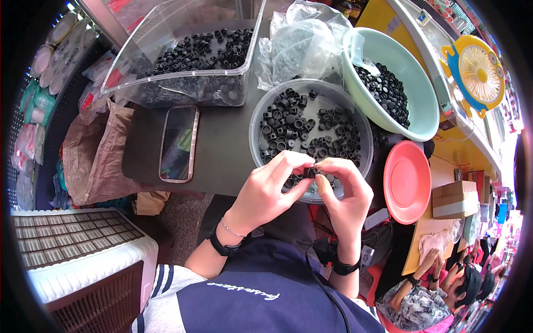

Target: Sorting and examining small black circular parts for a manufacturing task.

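Over the near rim of a clear round tub (255,145), my left hand (272,180) and my right hand (345,191) meet fingertip to fingertip. Between them is a small black ring-shaped plastic part (311,172), pinched by the thumb and fingers of both hands. Whether it is one piece or two joined ones is hidden by my fingers. Many similar black caps and rings (286,119) lie loose in the tub below.
A clear rectangular bin (244,89) of black parts stands at the back left, a phone (179,144) before it. Behind the tub are plastic bags (300,44) and a mint-green basin (419,83) of black caps. A red plate (407,182) lies right. Co-workers' hands (430,261) show far right.
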Tool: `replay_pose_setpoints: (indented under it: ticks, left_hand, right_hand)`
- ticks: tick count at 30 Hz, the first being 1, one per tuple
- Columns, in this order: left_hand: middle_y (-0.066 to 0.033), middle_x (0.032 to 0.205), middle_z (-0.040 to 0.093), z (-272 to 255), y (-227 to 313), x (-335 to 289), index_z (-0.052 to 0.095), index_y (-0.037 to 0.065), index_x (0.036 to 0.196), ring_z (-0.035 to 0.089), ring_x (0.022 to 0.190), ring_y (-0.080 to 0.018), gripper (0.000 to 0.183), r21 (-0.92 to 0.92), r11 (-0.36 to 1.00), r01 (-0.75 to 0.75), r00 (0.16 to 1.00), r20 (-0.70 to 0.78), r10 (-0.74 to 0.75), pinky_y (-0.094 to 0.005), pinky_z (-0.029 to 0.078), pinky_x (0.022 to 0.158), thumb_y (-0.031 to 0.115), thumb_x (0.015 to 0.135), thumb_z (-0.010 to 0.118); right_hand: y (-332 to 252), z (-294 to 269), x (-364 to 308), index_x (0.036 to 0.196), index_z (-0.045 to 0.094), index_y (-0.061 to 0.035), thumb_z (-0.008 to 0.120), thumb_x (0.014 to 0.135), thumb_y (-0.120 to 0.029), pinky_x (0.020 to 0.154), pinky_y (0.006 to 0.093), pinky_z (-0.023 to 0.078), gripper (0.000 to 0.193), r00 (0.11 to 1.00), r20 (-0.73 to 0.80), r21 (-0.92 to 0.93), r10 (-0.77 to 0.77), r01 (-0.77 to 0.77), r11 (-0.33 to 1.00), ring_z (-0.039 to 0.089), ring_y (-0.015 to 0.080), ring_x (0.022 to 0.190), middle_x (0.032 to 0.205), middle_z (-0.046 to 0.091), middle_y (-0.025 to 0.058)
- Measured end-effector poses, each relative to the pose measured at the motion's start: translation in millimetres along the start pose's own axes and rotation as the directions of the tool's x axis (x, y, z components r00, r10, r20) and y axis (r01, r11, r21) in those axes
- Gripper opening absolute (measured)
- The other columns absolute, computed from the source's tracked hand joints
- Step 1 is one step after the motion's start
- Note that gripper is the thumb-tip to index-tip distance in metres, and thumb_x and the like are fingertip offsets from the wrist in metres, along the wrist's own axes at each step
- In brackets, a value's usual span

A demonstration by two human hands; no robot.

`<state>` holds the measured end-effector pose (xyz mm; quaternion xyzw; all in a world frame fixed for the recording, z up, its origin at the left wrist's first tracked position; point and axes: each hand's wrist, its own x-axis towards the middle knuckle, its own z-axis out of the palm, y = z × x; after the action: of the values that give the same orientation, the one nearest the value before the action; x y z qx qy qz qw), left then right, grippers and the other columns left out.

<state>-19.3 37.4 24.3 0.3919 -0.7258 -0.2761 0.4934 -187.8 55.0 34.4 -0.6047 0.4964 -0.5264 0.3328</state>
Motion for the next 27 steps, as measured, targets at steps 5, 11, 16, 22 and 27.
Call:
replay_pose_setpoints:
  ticks: [5, 11, 16, 22, 27]
  left_hand:
    - [-0.0096, 0.099, 0.067, 1.3, 0.5, 2.5, 0.063, 0.002, 0.111, 0.070, 0.085, -0.0177, 0.040, 0.016, 0.999, -0.037, 0.998, -0.041, 0.038, -0.0288, 0.060, 0.075, -0.003, 0.076, 0.082]
    - [-0.0082, 0.095, 0.065, 0.1, -0.9, 1.2, 0.065, 0.002, 0.109, 0.068, 0.082, -0.0156, 0.041, 0.039, 0.999, 0.004, 0.996, -0.089, -0.001, -0.0285, 0.058, 0.074, -0.002, 0.074, 0.085]
    - [-0.0074, 0.094, 0.065, -1.3, 0.1, 1.2, 0.068, 0.003, 0.107, 0.067, 0.083, -0.0159, 0.038, 0.015, 1.000, 0.024, 0.995, -0.099, -0.023, -0.0284, 0.058, 0.074, -0.002, 0.073, 0.084]
    - [-0.0083, 0.098, 0.065, -4.5, -3.1, 0.4, 0.073, 0.005, 0.100, 0.068, 0.086, -0.0173, 0.029, 0.042, 0.999, 0.009, 0.998, -0.058, -0.007, -0.0300, 0.058, 0.074, -0.002, 0.072, 0.082]
    - [-0.0103, 0.105, 0.066, -2.6, -3.8, 1.8, 0.073, 0.003, 0.102, 0.069, 0.091, -0.0190, 0.031, -0.032, 0.999, -0.020, 0.999, -0.051, 0.019, -0.0309, 0.060, 0.075, -0.003, 0.072, 0.081]
  right_hand:
    - [-0.1, 3.6, -3.7, 0.107, 0.067, 0.0035, 0.067, 0.085, 0.013, 0.091, 0.0295, 0.056, 0.024, 0.995, -0.047, 0.207, 0.090, -0.079, 0.975, 0.068, 0.0184, 0.101, 0.111, 0.067, 0.0114]
    - [-1.4, 1.3, -4.0, 0.105, 0.069, 0.0025, 0.068, 0.085, 0.013, 0.091, 0.0299, 0.056, 0.023, 0.999, -0.031, 0.060, -0.007, 0.009, 0.998, 0.068, 0.0194, 0.105, 0.114, 0.068, 0.0131]
    - [-10.1, 2.8, -5.5, 0.101, 0.071, 0.0000, 0.076, 0.078, 0.009, 0.086, 0.0304, 0.058, 0.025, 0.996, -0.047, -0.060, -0.069, 0.066, 0.996, 0.071, 0.0198, 0.098, 0.115, 0.072, 0.0143]
    - [-17.2, 3.1, -2.2, 0.095, 0.073, -0.0014, 0.079, 0.075, 0.006, 0.078, 0.0298, 0.059, 0.023, 0.969, 0.014, -0.279, -0.245, 0.239, 0.930, 0.073, 0.0191, 0.087, 0.109, 0.072, 0.0121]
    - [-20.9, 4.5, -3.3, 0.095, 0.074, -0.0019, 0.080, 0.075, 0.004, 0.078, 0.0297, 0.058, 0.022, 0.976, 0.022, -0.276, -0.217, 0.214, 0.937, 0.072, 0.0193, 0.088, 0.106, 0.072, 0.0109]
